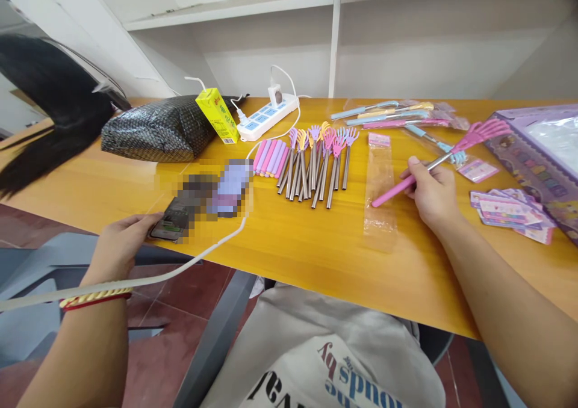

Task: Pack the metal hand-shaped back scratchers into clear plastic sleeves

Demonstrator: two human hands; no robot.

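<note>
My left hand [120, 239] grips the near edge of a dark phone [170, 220] at the table's front edge; part of it is blurred out. In my right hand [431, 191] is a pink back scratcher [392, 191], its claw end pointing up and right. Its handle tip lies over a clear plastic bag [378, 170] with a pink header. Left of the bag lie several metal rods with coloured claws [312, 167]. Beside them is a row of pink and purple handles [271, 157]. Several bagged back scratchers [392, 113] rest at the back right.
Printed cards [510, 212] are piled near a purple box [524, 149] at the right. A power strip [268, 118], a yellow drink carton [217, 116] and a black wrapped package [149, 132] stand at the back. A white cable [217, 244] crosses the front left. Dark hair shows far left.
</note>
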